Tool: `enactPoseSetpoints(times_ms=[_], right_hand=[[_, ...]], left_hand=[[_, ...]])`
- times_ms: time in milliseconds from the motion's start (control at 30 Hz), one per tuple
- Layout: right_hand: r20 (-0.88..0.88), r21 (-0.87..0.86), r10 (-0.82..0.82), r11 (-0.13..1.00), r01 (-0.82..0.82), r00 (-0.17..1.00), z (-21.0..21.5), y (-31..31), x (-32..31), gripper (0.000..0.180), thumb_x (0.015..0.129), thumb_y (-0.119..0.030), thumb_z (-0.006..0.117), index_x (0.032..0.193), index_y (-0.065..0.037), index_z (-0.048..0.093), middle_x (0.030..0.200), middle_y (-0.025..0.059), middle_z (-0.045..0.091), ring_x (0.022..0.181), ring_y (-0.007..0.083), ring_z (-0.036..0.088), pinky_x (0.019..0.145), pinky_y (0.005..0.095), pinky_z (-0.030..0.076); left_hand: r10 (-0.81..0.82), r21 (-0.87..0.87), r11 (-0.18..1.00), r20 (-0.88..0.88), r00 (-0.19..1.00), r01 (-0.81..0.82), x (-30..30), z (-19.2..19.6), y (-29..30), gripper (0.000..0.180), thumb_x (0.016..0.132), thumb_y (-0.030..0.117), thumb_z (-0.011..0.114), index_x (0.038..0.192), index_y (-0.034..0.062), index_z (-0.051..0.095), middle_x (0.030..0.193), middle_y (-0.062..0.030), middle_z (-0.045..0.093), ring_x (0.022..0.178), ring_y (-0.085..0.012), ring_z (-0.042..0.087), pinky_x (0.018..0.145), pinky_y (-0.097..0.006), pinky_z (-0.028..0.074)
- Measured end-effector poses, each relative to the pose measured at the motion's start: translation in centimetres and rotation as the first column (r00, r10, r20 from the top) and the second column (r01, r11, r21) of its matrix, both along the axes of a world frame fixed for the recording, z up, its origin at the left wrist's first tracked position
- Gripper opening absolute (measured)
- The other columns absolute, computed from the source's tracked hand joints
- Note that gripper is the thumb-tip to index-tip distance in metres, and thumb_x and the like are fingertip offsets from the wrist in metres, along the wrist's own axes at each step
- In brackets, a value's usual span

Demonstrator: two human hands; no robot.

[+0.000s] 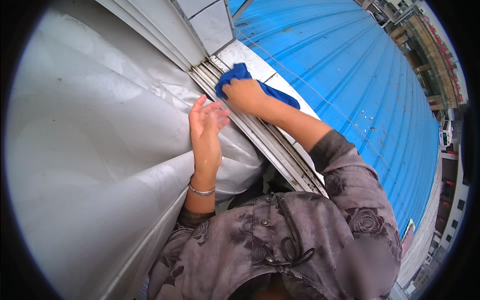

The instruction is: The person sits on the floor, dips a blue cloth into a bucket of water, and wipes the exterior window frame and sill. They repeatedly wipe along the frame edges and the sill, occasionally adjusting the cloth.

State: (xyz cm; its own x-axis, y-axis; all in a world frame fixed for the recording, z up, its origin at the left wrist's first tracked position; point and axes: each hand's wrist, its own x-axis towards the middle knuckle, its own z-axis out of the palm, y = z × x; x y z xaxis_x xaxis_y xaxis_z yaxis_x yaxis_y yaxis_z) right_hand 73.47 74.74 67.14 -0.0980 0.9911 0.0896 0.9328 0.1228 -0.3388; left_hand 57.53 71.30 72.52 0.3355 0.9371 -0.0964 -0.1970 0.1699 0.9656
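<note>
A blue cloth [234,74] is bunched in my right hand [245,96], whose fingers are closed round it. The cloth presses on the grooved window track [280,155], close to the corner where the track meets the window frame [170,35]. A loose end of the cloth trails under my right forearm onto the white tiled sill. Just left of the track, my left hand [205,122] is raised, palm up with its fingers apart, and holds nothing. It is nearest to the pale silvery curtain [100,130]. Dark dirt shows in the track's grooves.
Beyond the white tiled sill [250,59] lies a blue corrugated roof [335,65] at a lower level, with a thin wire [310,85] running across. Buildings and a white vehicle [446,132] show far right. The curtain's folds fill the left side and reach my left arm.
</note>
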Motion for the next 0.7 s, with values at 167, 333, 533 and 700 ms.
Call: enactPoseSetpoints(times_ms=[167,333,533,700], right_hand=[[-0.017,-0.053,0.058,0.997,-0.059,0.998,1.4,-11.8,2.1,0.011,0.074,-0.015,0.057,0.081,-0.007,0.060,0.081,0.0130,0.063,0.073,0.0302,0.064,0.062,0.0419,0.051],[-0.417,-0.484,-0.011,0.849,-0.212,0.909,4.7,-21.0,7.7,0.019,0.074,-0.013,0.058,0.092,-0.004,0.058,0.080,0.0099,0.059,0.076,0.0200,0.062,0.065,0.0339,0.050],[-0.764,-0.334,-0.362,0.930,0.151,0.535,6.2,-18.4,10.2,0.017,0.087,-0.019,0.060,0.092,-0.007,0.049,0.081,-0.0026,0.048,0.075,0.0065,0.044,0.063,0.0238,0.039],[-0.934,-0.320,-0.344,0.926,0.199,0.101,6.2,-10.7,7.5,0.025,0.085,-0.020,0.065,0.080,-0.008,0.043,0.073,-0.0042,0.043,0.069,0.0069,0.038,0.056,0.0248,0.035]], left_hand=[[0.050,0.008,0.999,0.038,0.998,-0.050,1.5,0.1,-0.4,0.044,0.098,0.013,0.044,0.138,0.0035,0.029,0.117,-0.0149,0.051,0.097,-0.0195,0.055,0.083,-0.032,0.048],[0.080,0.027,0.996,0.012,0.997,-0.080,1.4,-0.6,-1.0,0.046,0.097,0.014,0.047,0.138,0.0036,0.029,0.114,-0.0132,0.052,0.097,-0.0192,0.055,0.083,-0.034,0.049],[-0.272,-0.032,0.961,0.058,0.961,0.274,4.2,-2.4,-4.4,0.060,0.092,0.013,0.058,0.141,0.0102,0.024,0.120,-0.0107,0.046,0.108,-0.0189,0.050,0.089,-0.033,0.048],[-0.291,-0.045,0.957,-0.063,0.955,0.288,4.3,-3.9,-3.4,0.047,0.093,0.012,0.057,0.133,0.0021,0.036,0.109,-0.0092,0.050,0.090,-0.0128,0.055,0.077,-0.024,0.046]])
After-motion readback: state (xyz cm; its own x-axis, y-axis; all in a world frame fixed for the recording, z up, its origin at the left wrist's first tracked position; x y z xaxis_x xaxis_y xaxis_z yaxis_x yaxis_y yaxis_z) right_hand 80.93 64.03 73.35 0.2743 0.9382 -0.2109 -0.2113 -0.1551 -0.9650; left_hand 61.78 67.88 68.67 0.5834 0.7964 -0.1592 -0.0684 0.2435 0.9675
